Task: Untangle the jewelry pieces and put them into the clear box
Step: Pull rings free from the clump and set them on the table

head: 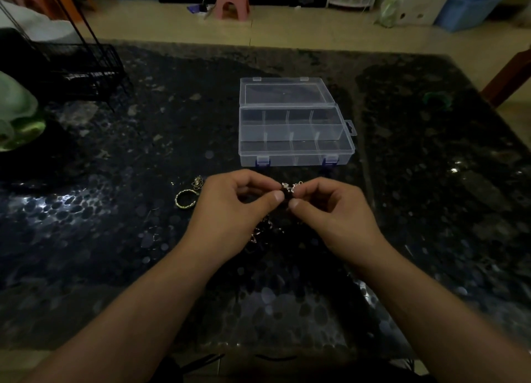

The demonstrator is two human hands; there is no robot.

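hands meet: left hand (235, 201) and right hand (330, 207) both pinching silver tangle (288, 188); box (293, 141) open just beyond.

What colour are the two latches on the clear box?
Blue latches, on the clear box front; head view.

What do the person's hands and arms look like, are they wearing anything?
Both the left hand and right hand are bare: no gloves, rings, watch or bracelets show. The forearms are uncovered right to the frame's bottom edge, with no sleeves in view. Fingernails look short and unpainted.

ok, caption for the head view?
Both hands pinch tangled jewelry in front of the open clear box.
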